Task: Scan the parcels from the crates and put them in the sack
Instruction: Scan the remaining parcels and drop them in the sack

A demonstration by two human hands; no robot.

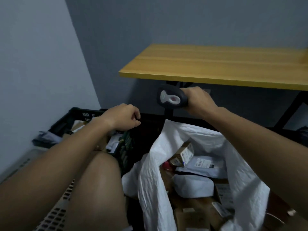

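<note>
My right hand [198, 101] grips a black handheld scanner [171, 98] with a pale grey top, held below the wooden table edge. My left hand [122, 116] hovers over the black crate [86, 114] with its fingers curled; I see nothing in it. Inside the crate lie cardboard and white parcels [113, 141], partly hidden by my forearm. A white sack [150, 172] stands open at the lower right. It holds several parcels: a small box [183, 154], a white mailer with a label [203, 164] and brown cartons lower down.
A wooden table top [216, 64] on a black frame [293, 107] stands behind the sack. My bare knee [100, 180] fills the lower middle. A pale perforated crate [55, 214] sits at the lower left. Grey walls close the left and back.
</note>
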